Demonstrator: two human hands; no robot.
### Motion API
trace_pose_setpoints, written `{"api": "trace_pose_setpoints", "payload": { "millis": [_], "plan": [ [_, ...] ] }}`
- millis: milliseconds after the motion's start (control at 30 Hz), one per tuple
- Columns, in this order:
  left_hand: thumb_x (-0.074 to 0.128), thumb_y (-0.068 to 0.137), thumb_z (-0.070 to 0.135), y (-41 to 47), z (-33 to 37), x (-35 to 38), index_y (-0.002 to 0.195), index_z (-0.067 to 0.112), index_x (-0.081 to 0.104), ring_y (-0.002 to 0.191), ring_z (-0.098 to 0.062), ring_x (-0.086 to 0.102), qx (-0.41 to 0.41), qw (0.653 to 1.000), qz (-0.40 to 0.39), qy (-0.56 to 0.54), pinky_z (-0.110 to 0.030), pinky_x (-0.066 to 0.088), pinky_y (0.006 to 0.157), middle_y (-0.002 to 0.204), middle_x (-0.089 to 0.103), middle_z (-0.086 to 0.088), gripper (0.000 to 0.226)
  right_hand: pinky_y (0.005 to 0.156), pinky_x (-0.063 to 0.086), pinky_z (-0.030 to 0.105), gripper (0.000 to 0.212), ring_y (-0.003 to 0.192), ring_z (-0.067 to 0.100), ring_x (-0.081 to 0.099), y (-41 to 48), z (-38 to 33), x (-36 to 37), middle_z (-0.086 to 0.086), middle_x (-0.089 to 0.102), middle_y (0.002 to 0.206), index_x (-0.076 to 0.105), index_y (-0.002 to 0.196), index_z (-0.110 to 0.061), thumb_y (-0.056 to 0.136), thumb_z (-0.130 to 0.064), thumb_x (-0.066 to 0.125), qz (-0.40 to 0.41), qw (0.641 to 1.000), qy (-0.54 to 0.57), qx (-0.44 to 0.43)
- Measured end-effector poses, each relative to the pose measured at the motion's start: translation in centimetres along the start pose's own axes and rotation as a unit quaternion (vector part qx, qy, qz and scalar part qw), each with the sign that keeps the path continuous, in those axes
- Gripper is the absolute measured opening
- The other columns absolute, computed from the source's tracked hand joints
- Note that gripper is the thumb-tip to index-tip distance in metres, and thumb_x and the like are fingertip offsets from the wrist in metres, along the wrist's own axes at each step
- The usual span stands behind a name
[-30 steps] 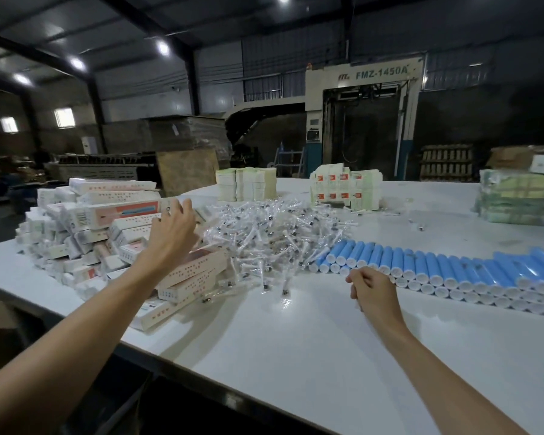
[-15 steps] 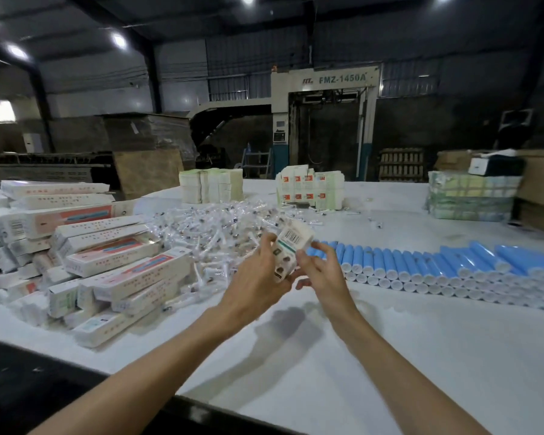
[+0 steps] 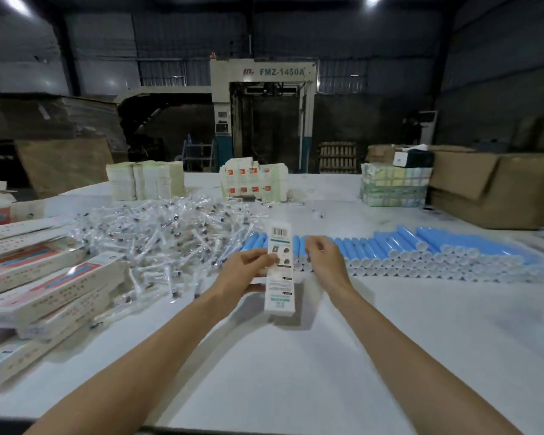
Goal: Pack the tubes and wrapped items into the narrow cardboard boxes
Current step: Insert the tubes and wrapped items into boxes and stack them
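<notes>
The left hand [image 3: 245,273] grips the box [image 3: 279,277] (upright), just left of the right hand [image 3: 325,260], which is loosely curled and empty.

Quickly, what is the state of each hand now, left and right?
Left hand: closed around the narrow box, holding it.
Right hand: fingers curled beside the box's top; whether it holds anything cannot be told.

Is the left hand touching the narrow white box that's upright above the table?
Touching. The head view shows the left hand gripping the narrow box at its left edge, curled over part of its printed front.
</notes>
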State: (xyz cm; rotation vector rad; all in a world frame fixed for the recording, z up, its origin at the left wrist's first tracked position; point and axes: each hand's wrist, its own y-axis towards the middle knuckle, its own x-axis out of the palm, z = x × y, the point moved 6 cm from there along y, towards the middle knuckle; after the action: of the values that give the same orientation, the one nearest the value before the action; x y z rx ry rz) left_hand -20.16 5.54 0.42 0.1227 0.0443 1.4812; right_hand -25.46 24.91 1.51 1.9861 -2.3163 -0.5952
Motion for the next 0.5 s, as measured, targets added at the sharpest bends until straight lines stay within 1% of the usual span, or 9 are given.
{"api": "trace_pose_setpoints", "payload": {
  "millis": [33,100,167,233,267,367,433,500],
  "plan": [
    [0.073,0.101,0.023,0.0,-0.5,-0.2,0.123,0.015,0.078,0.1,-0.023,0.079,0.005,1.0,0.006,-0.011,-0.034,0.065,0.078,0.114,0.082,-0.008,0.024,0.085,0.051,0.037,0.025,0.107,0.021,0.065,1.0,0.0,-2.1,0.0,0.068,0.114,0.065,0.119,-0.016,0.106,-0.034,0.054,0.043,0.996,-0.08,-0.021],
    [0.075,0.099,0.026,-0.1,-1.4,-0.5,0.125,0.015,0.077,0.104,-0.025,0.078,0.011,0.999,0.015,-0.031,-0.034,0.063,0.078,0.117,0.081,-0.007,0.028,0.091,0.05,0.043,0.025,0.117,0.027,0.057,3.3,0.4,-6.3,0.006,0.06,0.125,0.061,0.126,-0.011,0.104,-0.022,0.053,0.103,0.963,-0.242,-0.054],
    [0.078,0.097,0.026,0.1,-1.8,-1.0,0.124,0.012,0.076,0.104,-0.024,0.077,0.011,0.999,0.024,-0.048,-0.029,0.062,0.074,0.116,0.081,-0.008,0.03,0.092,0.047,0.046,0.027,0.123,0.033,0.049,5.4,0.8,-9.7,0.013,0.055,0.13,0.059,0.127,-0.005,0.103,-0.015,0.052,0.128,0.906,-0.398,-0.065],
    [0.078,0.097,0.026,0.1,-2.1,-1.5,0.123,0.012,0.076,0.102,-0.023,0.077,0.01,0.997,0.03,-0.063,-0.026,0.06,0.07,0.115,0.081,-0.009,0.03,0.094,0.045,0.045,0.027,0.123,0.035,0.047,7.1,1.5,-12.1,0.018,0.055,0.13,0.059,0.125,-0.001,0.103,-0.015,0.052,0.142,0.845,-0.513,-0.062],
    [0.078,0.097,0.026,0.2,-2.1,-1.7,0.123,0.012,0.077,0.101,-0.023,0.077,0.009,0.997,0.032,-0.069,-0.026,0.06,0.069,0.115,0.081,-0.01,0.03,0.095,0.044,0.044,0.027,0.123,0.035,0.047,7.8,1.9,-13.0,0.018,0.055,0.13,0.06,0.124,-0.001,0.104,-0.017,0.051,0.143,0.823,-0.548,-0.055],
    [0.078,0.097,0.025,0.3,-2.1,-1.9,0.124,0.014,0.077,0.104,-0.027,0.077,0.013,0.996,0.033,-0.083,-0.026,0.06,0.068,0.116,0.081,-0.01,0.029,0.099,0.042,0.039,0.028,0.126,0.032,0.047,8.9,3.5,-14.1,0.014,0.056,0.133,0.065,0.122,-0.006,0.105,-0.021,0.049,0.107,0.783,-0.612,-0.028],
    [0.078,0.097,0.026,0.4,-2.3,-1.8,0.125,0.015,0.076,0.109,-0.031,0.076,0.014,0.996,0.03,-0.08,-0.028,0.061,0.07,0.117,0.081,-0.01,0.03,0.099,0.043,0.035,0.023,0.127,0.029,0.048,8.8,4.2,-13.9,0.011,0.055,0.133,0.068,0.119,-0.013,0.103,-0.019,0.053,0.08,0.75,-0.656,-0.023],
    [0.081,0.095,0.028,0.5,-2.6,-1.5,0.125,0.015,0.076,0.114,-0.034,0.075,0.013,0.997,0.021,-0.075,-0.034,0.064,0.075,0.117,0.081,-0.009,0.032,0.097,0.046,0.032,0.02,0.126,0.027,0.05,8.3,4.3,-13.5,0.009,0.055,0.131,0.068,0.116,-0.016,0.098,-0.014,0.059,0.072,0.717,-0.692,-0.026]
  ]
}}
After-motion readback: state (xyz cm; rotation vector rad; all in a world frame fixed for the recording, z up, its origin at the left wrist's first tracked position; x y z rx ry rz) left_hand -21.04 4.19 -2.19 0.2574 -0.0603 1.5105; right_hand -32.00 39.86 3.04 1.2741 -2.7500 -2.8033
